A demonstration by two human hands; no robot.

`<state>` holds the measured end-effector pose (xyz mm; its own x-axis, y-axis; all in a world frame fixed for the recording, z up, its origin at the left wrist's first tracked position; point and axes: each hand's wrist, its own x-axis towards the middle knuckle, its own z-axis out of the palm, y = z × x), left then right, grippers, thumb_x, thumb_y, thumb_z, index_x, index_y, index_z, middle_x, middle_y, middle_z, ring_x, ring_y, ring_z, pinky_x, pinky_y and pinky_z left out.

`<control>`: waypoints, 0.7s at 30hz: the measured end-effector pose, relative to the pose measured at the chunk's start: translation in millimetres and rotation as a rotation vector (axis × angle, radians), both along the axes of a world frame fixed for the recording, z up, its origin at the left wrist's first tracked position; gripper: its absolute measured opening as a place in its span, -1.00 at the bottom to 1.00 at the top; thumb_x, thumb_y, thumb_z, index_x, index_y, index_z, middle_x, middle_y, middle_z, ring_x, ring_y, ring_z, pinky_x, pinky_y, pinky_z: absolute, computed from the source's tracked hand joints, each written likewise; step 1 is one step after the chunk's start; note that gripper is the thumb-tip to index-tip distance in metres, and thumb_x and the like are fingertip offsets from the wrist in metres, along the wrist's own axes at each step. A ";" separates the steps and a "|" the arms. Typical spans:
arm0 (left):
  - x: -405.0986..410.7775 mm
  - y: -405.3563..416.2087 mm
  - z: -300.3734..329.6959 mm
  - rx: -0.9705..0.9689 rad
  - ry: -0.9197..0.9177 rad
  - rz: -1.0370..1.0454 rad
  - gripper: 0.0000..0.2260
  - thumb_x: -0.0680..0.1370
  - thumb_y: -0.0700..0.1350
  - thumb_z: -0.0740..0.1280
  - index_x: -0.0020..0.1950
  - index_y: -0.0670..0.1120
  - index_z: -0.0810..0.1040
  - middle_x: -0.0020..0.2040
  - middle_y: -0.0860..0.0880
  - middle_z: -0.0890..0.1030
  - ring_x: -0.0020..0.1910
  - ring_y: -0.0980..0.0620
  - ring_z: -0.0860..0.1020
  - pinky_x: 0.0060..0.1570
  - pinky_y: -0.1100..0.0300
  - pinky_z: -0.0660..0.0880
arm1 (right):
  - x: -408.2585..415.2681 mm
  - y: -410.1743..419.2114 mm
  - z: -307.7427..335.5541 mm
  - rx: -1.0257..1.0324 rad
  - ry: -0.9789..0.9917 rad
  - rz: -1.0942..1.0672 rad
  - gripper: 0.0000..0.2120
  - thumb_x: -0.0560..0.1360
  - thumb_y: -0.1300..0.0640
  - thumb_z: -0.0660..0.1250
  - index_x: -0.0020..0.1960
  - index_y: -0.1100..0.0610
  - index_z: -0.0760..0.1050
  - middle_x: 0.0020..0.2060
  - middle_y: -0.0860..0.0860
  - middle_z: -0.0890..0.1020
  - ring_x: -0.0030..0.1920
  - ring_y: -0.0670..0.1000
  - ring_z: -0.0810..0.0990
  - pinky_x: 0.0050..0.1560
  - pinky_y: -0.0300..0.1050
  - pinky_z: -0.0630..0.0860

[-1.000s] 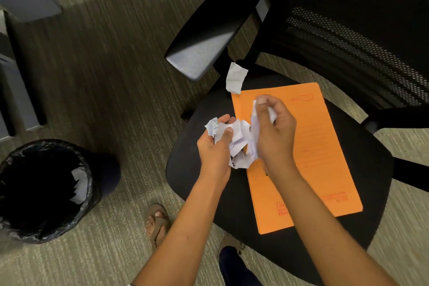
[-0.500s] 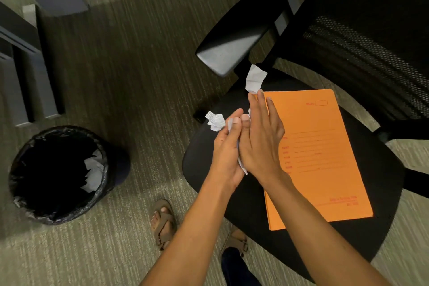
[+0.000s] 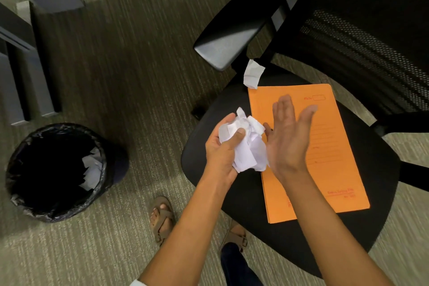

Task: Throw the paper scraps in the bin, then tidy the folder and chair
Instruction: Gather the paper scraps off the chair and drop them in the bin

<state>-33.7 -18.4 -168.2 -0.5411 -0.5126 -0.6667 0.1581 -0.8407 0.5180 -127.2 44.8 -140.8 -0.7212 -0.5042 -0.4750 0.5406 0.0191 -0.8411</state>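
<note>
Now left hand (image 3: 222,151) grips crumpled paper scraps (image 3: 248,144); right hand (image 3: 290,137) spread flat beside them, over orange folder (image 3: 336,169) on chair (image 3: 383,169).

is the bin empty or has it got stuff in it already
Not empty: white paper scraps lie inside the black-lined bin against its right wall; the rest is too dark to tell.

One head-worn view – looking steeply down, close over chair seat (image 3: 290,239); floor (image 3: 130,76) beyond.

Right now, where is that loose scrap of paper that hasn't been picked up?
In the head view, the loose scrap sits at the back left of the chair seat, just beyond the orange folder's far corner and below the armrest.
</note>
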 end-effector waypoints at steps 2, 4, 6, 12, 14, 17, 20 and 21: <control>9.0 -5.2 -3.4 -0.010 -0.017 0.013 -0.67 0.55 -0.36 0.36 0.23 -0.04 0.59 0.14 -0.10 0.67 0.03 -0.03 0.68 -0.02 -0.03 0.67 | -10.1 15.0 -1.9 -0.108 -0.142 -0.101 -0.16 0.50 -0.48 -0.11 0.58 0.03 0.19 0.55 -0.05 0.29 0.53 -0.07 0.27 0.47 0.11 0.22; 21.1 -13.2 -7.9 -0.024 -0.050 0.020 -0.66 0.53 -0.36 0.38 0.22 -0.01 0.61 0.10 -0.04 0.69 -0.01 0.00 0.70 -0.11 0.02 0.68 | -15.2 29.5 -7.5 -0.034 -0.167 -0.140 -0.31 0.56 -0.39 0.02 0.48 0.04 0.37 0.45 -0.03 0.45 0.44 -0.06 0.42 0.39 0.10 0.36; 36.7 -24.0 -13.5 -0.049 -0.089 0.023 -0.65 0.52 -0.34 0.40 0.21 0.02 0.62 0.03 0.03 0.73 -0.03 0.03 0.71 -0.13 0.05 0.67 | -13.0 42.2 -16.3 0.281 0.050 -0.011 -0.62 0.60 -0.19 0.23 0.30 -0.02 0.53 0.30 -0.09 0.58 0.31 -0.09 0.54 0.25 -0.03 0.50; 71.2 -48.1 -25.5 -0.067 -0.213 0.048 -0.66 0.52 -0.28 0.43 0.16 0.12 0.64 0.14 0.01 0.63 0.08 -0.03 0.64 -0.17 0.08 0.66 | 11.4 76.1 -48.6 0.729 0.751 0.481 -0.48 0.42 -0.12 0.51 0.33 -0.04 0.49 0.24 -0.13 0.52 0.12 -0.15 0.53 0.04 -0.18 0.52; 76.1 -50.7 -27.5 -0.061 -0.213 0.052 -0.67 0.53 -0.28 0.43 0.13 0.15 0.65 0.17 0.00 0.63 0.10 -0.05 0.63 -0.19 0.08 0.65 | 18.8 72.0 -58.5 0.763 0.877 0.550 -0.44 0.46 -0.10 0.49 0.39 0.05 0.48 0.26 -0.05 0.52 0.19 -0.02 0.52 0.14 -0.08 0.51; 80.2 -51.5 -28.7 -0.062 -0.226 0.046 -0.68 0.52 -0.24 0.45 0.14 0.16 0.64 0.22 -0.03 0.61 0.14 -0.08 0.62 -0.16 0.05 0.65 | 19.9 57.9 -65.2 0.765 0.957 0.527 -0.58 0.50 0.07 0.47 0.33 0.12 0.55 0.13 0.05 0.60 0.06 0.01 0.56 0.11 -0.17 0.50; 84.6 -51.5 -28.8 -0.053 -0.235 0.052 -0.68 0.51 -0.23 0.46 0.14 0.16 0.64 0.22 -0.04 0.60 0.14 -0.08 0.61 -0.18 0.06 0.65 | 15.3 49.4 -61.1 0.715 0.860 0.419 -0.72 0.49 0.20 0.47 0.20 0.13 0.64 0.01 0.02 0.70 -0.06 -0.07 0.60 -0.03 -0.51 0.40; 86.4 -51.2 -28.8 -0.046 -0.234 0.056 -0.68 0.51 -0.23 0.46 0.13 0.16 0.65 0.21 -0.03 0.61 0.13 -0.08 0.62 -0.18 0.06 0.65 | 12.9 48.1 -57.0 0.694 0.787 0.358 -0.75 0.48 0.20 0.49 0.15 0.09 0.66 -0.03 -0.05 0.71 -0.07 -0.10 0.63 -0.06 -0.50 0.41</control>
